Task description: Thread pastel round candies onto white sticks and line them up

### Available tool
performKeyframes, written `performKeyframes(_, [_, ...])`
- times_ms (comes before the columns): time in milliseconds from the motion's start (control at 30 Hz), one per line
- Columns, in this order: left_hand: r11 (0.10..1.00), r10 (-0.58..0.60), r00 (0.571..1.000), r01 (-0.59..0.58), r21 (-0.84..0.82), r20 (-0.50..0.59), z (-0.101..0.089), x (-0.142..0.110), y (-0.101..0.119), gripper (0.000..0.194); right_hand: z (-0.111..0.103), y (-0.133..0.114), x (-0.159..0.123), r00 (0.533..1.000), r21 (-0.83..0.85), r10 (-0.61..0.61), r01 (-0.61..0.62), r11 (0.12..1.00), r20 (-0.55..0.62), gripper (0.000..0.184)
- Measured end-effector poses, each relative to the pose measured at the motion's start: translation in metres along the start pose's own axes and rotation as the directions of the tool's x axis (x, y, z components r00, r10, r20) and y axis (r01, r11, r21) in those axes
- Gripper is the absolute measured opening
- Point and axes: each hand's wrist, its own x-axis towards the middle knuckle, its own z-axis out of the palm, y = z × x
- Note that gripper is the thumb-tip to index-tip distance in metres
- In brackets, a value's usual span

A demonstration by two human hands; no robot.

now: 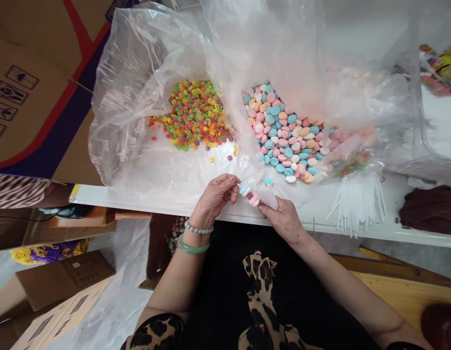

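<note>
My right hand (283,218) grips a short row of pastel beads (251,196) in blue, white and pink with a dark one among them. Whitish strips (269,197) stick up from the same hand. My left hand (221,194) is closed in a pinch at the left end of the row; what its fingertips hold is too small to make out. Beyond the hands lie a heap of flattened pastel beads (283,131) and a heap of small ring-shaped beads (198,114) in red, yellow and green, both on clear plastic.
Clear plastic bags (137,63) spread over the white table (316,214). Thin white sticks (358,204) jut over the front edge at right, near a dark brown cloth (431,209). A large cardboard box (31,58) stands at left, with open cartons (64,277) below.
</note>
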Motion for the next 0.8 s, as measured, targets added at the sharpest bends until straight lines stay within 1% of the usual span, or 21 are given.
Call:
performKeyframes(100, [0.997,-0.028,0.999,0.027,0.07,0.016,0.001,-0.002,0.0,0.027,-0.001,-0.002,0.0,0.999,-0.038,-0.036,0.037,0.999,0.038,0.018])
performKeyframes(200, [0.991,-0.048,0.998,0.041,0.124,0.05,0.001,-0.004,0.0,0.027,-0.003,-0.004,0.001,0.991,-0.094,-0.11,0.117,0.989,0.074,0.02])
performKeyframes(267, [0.991,-0.059,0.995,0.049,0.125,0.079,0.0,-0.005,0.001,0.031,-0.004,-0.004,0.0,0.987,-0.13,-0.142,0.151,0.98,0.072,0.022])
performKeyframes(367, [0.994,-0.081,0.992,0.074,0.082,0.094,0.0,-0.005,0.0,0.034,-0.006,-0.003,0.0,0.991,-0.13,-0.124,0.129,0.983,0.044,0.02])
performKeyframes(500, [0.995,-0.094,0.994,0.093,0.024,0.048,0.004,-0.002,-0.003,0.031,-0.012,0.002,0.0,0.997,-0.058,-0.044,0.047,0.997,0.06,0.019])
performKeyframes(600, [0.997,-0.076,0.997,0.076,-0.001,0.015,0.01,-0.002,-0.007,0.031,-0.013,0.005,-0.002,1.0,-0.096,0.001,0.002,0.995,0.031,0.014])
performKeyframes(667, [0.998,-0.063,0.998,0.063,-0.013,-0.027,0.015,-0.002,-0.01,0.032,-0.012,0.005,-0.003,1.0,-0.13,-0.003,0.003,0.991,-0.003,0.013])
performKeyframes(800, [0.998,-0.055,0.993,0.05,-0.049,-0.103,0.028,-0.001,-0.021,0.029,-0.003,0.002,-0.001,0.999,-0.184,-0.038,0.035,0.982,-0.014,0.015])
